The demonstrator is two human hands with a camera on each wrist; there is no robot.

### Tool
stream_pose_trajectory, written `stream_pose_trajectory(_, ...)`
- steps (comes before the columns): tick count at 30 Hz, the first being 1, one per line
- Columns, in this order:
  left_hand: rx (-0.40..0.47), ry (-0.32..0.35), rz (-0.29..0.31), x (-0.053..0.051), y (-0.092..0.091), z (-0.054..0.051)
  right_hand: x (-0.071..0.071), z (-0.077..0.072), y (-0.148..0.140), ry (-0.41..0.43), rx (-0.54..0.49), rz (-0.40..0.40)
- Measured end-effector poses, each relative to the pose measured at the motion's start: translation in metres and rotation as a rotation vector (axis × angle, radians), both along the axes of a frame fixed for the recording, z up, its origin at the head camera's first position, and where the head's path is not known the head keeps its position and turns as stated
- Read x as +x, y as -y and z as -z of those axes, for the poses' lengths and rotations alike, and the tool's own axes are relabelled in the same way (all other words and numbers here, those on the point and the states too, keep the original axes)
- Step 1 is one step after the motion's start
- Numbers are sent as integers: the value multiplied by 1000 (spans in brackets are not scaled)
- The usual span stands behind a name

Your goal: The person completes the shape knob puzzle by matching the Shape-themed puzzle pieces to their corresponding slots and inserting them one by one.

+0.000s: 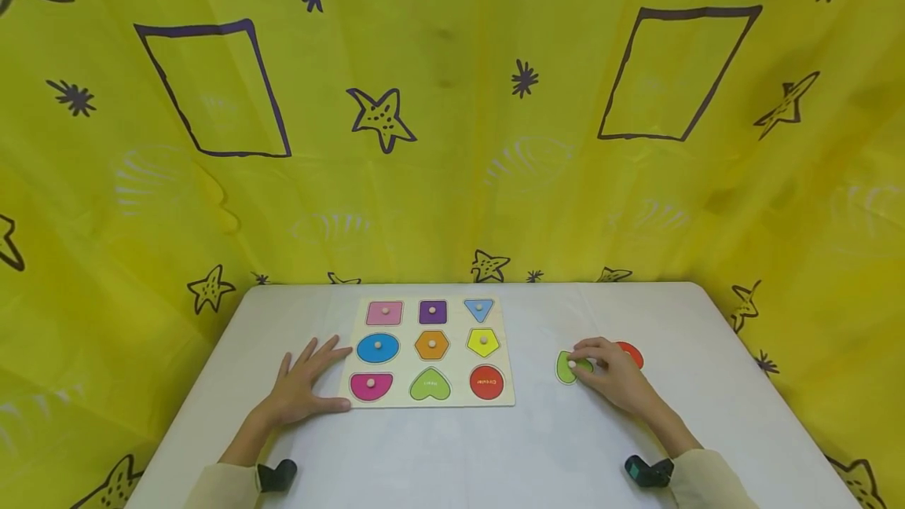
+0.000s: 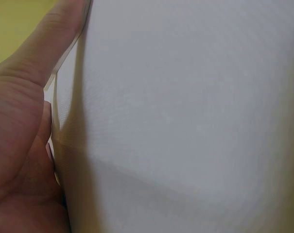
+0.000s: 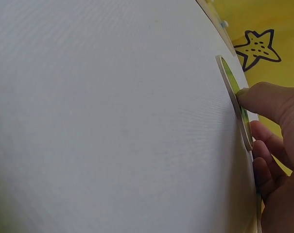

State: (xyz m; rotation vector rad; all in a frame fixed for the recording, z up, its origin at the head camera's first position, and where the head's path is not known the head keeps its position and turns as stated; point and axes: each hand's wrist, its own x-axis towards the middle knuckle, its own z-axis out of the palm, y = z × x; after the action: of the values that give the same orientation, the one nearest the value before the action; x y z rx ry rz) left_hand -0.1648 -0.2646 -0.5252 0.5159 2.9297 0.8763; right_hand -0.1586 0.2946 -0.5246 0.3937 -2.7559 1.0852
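A wooden shape-puzzle board lies on the table. My left hand is spread along its left side, thumb and fingertips touching the edge. Right of the board, my right hand pinches the small knob of a green heart piece. The heart's thin rim shows in the right wrist view, with the thumb over its face. Partly behind that hand is a red piece. Two slots on the board have no knob: a green heart slot and a red circular slot.
Seven knobbed pieces sit in the board, among them a blue oval and a yellow pentagon. A white cloth covers the table. Behind it hangs a yellow curtain with star drawings.
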Motion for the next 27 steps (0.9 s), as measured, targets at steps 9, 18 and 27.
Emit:
stream_pose_trajectory(9, -4, 44, -4, 1, -2, -3, -2, -1, -3, 6, 8, -32)
stream_pose_trajectory(18, 14, 21, 4, -1, -1, 0, -8, -12, 11, -16, -39, -8)
stream_pose_trajectory(27, 26, -6, 3, -2, 3, 7, -17, -20, 43, 9, -97, -3)
